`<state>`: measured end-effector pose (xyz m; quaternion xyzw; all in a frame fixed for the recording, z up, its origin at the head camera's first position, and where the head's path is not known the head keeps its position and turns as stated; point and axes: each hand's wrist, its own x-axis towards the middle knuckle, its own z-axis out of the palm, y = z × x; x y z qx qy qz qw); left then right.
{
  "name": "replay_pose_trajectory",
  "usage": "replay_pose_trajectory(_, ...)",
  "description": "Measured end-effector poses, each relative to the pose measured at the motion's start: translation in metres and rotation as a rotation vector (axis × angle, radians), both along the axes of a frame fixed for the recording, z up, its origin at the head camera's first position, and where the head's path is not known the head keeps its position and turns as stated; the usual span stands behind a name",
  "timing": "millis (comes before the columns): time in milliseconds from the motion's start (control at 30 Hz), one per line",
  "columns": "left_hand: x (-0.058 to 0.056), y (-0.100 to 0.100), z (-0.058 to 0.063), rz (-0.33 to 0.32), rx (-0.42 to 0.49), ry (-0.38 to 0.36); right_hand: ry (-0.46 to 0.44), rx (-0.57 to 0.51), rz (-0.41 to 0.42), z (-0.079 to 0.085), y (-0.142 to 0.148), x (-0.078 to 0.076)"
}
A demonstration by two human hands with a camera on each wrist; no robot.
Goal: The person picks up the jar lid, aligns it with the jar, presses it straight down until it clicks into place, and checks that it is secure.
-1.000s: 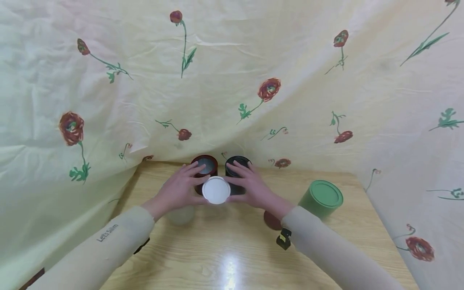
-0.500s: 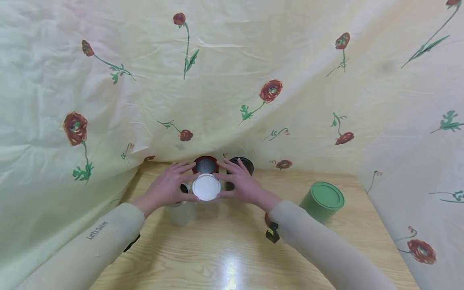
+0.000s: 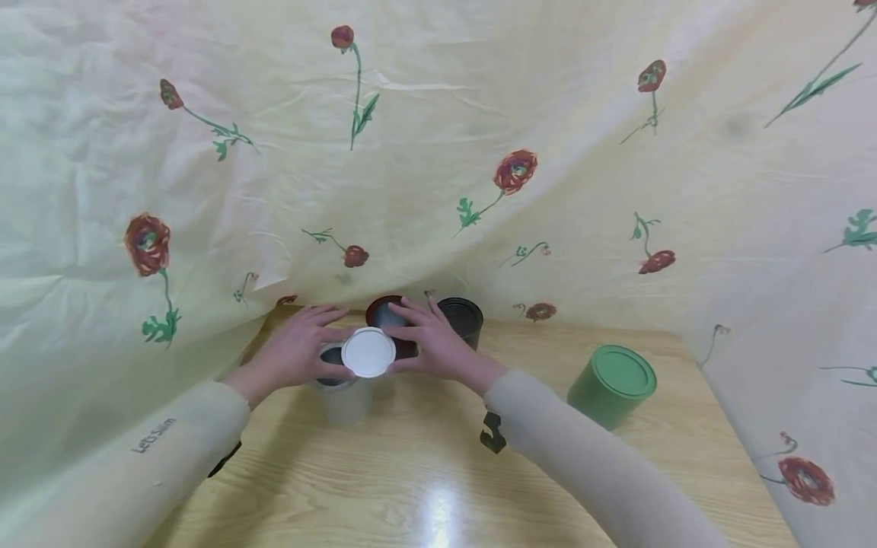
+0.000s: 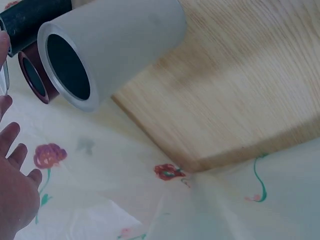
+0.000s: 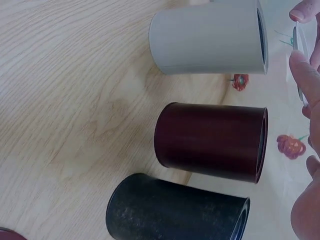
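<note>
A round white lid (image 3: 368, 352) is held between both hands, raised above the table. My left hand (image 3: 291, 350) grips its left edge, and my right hand (image 3: 438, 342) grips its right edge. Just below and left of the lid stands an open white can (image 3: 347, 403), its dark mouth partly covered by the lid and left hand. Lid and can rim are apart in the right wrist view. Behind them is an open dark red can (image 5: 210, 142), partly hidden by the right hand in the head view. A black can (image 5: 175, 207) stands beside it.
A green can (image 3: 612, 387) with its lid on stands at the right on the wooden table (image 3: 384, 479). A dark red disc (image 5: 9, 235) lies on the table, cut off in the right wrist view. Flower-printed cloth (image 3: 425, 152) hangs behind and at both sides.
Both hands have moved left with the white lid, from in front of the dark red and black cans to the white can. The white can's mouth has come into sight.
</note>
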<state>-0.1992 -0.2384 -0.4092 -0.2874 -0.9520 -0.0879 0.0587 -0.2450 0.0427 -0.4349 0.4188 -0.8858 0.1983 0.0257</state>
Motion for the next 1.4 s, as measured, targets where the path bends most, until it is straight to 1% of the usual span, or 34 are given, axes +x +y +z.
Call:
replay_pose_trajectory(100,0.0,-0.005,0.002,0.015,-0.01,-0.013,-0.004,0.004,0.006,0.001,-0.005,-0.001)
replay_pose_trajectory(300,-0.002,-0.015,0.002,0.042,-0.001,-0.042,-0.029,0.021,-0.001,0.0,-0.017,-0.003)
replay_pose_trajectory(500,-0.001,-0.023,0.002,0.046,0.006,-0.046,-0.024,0.047,0.004,-0.004,-0.029,-0.008)
replay_pose_trajectory(633,0.001,-0.026,0.002,0.056,0.003,-0.078,-0.02,0.087,0.002,-0.009,-0.036,-0.01)
replay_pose_trajectory(800,0.001,-0.028,-0.002,0.06,-0.01,-0.111,-0.051,0.1,-0.002,-0.015,-0.04,-0.011)
replay_pose_trajectory(967,-0.001,-0.031,-0.008,0.063,-0.021,-0.115,-0.087,0.088,-0.006,-0.02,-0.044,-0.011)
replay_pose_trajectory(1100,-0.002,-0.034,-0.011,0.072,-0.024,-0.122,-0.098,0.081,-0.005,-0.022,-0.048,-0.011)
replay_pose_trajectory(1400,-0.003,-0.04,-0.013,0.097,-0.023,-0.152,-0.113,0.096,-0.019,-0.023,-0.058,-0.01)
